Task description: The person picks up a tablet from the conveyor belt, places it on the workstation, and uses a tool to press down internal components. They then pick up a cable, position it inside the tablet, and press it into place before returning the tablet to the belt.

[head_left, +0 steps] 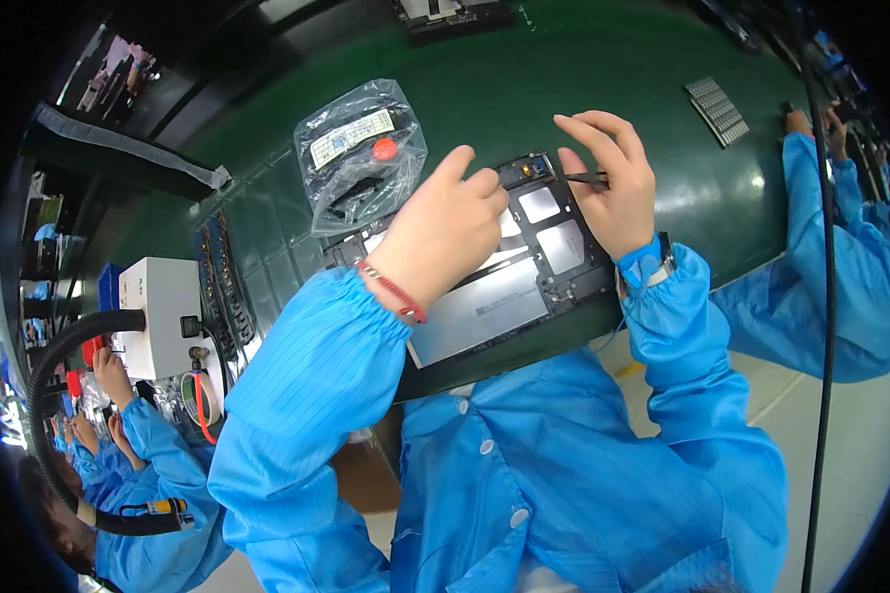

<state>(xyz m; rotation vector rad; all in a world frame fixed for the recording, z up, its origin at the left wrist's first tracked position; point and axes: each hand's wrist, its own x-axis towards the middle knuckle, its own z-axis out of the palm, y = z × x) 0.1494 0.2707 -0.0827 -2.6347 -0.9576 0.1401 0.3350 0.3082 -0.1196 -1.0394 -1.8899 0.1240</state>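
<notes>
An opened tablet [485, 301] with a black frame and silver metal plates lies tilted on the green table in front of me. My left hand [440, 232] rests over its upper left part with the fingers bent in; their tips and anything between them are hidden. At the tablet's upper right corner, my right hand [613, 188] grips a thin dark tool, seemingly tweezers [589, 178], pointing left toward a small copper-coloured part [533, 168]. Just beyond my left hand, a clear plastic bag [331, 188] with a white label and a round orange-red sticker touches the tablet's far edge.
A ridged metal block [717, 112] lies at the far right, and a dark device [450, 22] at the far edge. Left stand a white box [163, 316], a black hose [54, 356] and dark strips [225, 287]. Co-workers' blue sleeves [811, 237] flank both sides. A black cable [827, 326] hangs right.
</notes>
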